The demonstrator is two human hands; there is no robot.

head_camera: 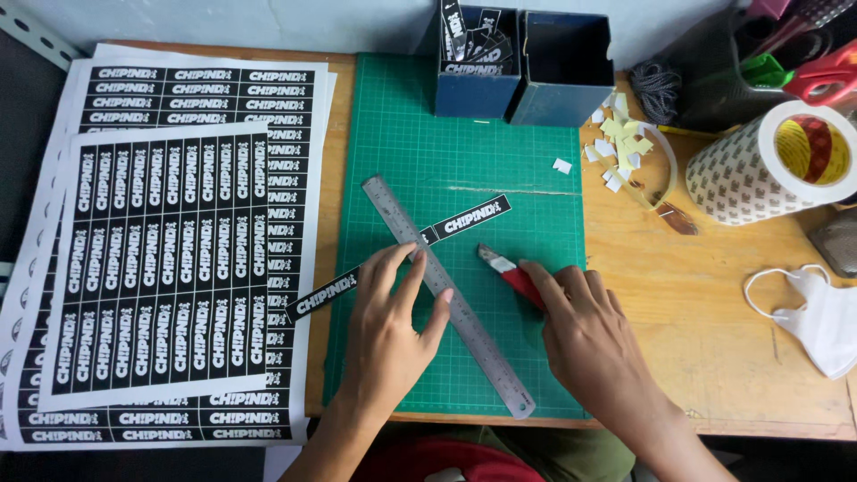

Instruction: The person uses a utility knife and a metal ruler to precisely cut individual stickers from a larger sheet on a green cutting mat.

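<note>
My left hand [388,326] presses flat on a steel ruler [473,332] that lies diagonally across a green cutting mat [420,134]. Under the ruler runs a long black paper strip [469,217] with white lettering, crossing it near my fingertips. My right hand [589,344] grips a red utility knife [511,272], its tip resting on the mat just right of the ruler, a little apart from the ruler's edge.
Stacked sheets of black printed labels [161,259] lie to the left. Two dark blue boxes [522,67] stand at the mat's far edge, one holding cut strips. A large tape roll [777,161], paper scraps [620,143], scissors [821,76] and a white face mask [817,317] sit on the right.
</note>
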